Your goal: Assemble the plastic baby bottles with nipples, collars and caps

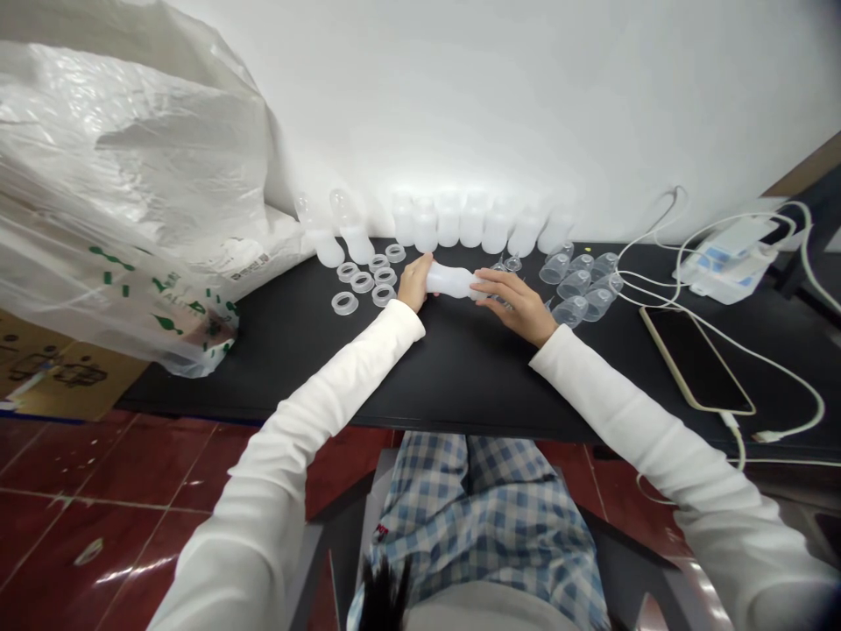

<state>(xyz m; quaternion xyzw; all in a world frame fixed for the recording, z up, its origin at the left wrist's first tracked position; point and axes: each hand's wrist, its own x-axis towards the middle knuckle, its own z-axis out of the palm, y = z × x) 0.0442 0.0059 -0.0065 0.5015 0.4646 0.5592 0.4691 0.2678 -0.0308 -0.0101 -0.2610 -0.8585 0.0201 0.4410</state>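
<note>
The left hand (413,283) and right hand (516,305) hold a translucent plastic bottle (453,282) lying on its side just above the black desk (460,377), at the centre of the frame. The left grip is clamped around the bottle's left end, and the right grip is closed over its right end, with the fingers (499,285) stretched across it. White sleeves (604,386) cover both forearms.

Left of the hands lie 7 clear plastic rings (361,281), flat on the desk. Right of the hands, a cluster of clear plastic cups (574,283) lies tipped over, with small clear pieces (512,263) beside the right hand. Along the white wall (526,105) stands a row of matching bottles (471,223), with 2 more at its left end tilted against the wall.

At the right of the desk are a smartphone (696,359) and a white charger (726,267) with white cables (781,377). A large plastic bag (118,175) fills the upper left of the frame, above a cardboard box (59,377) on the red tile floor (111,491).
</note>
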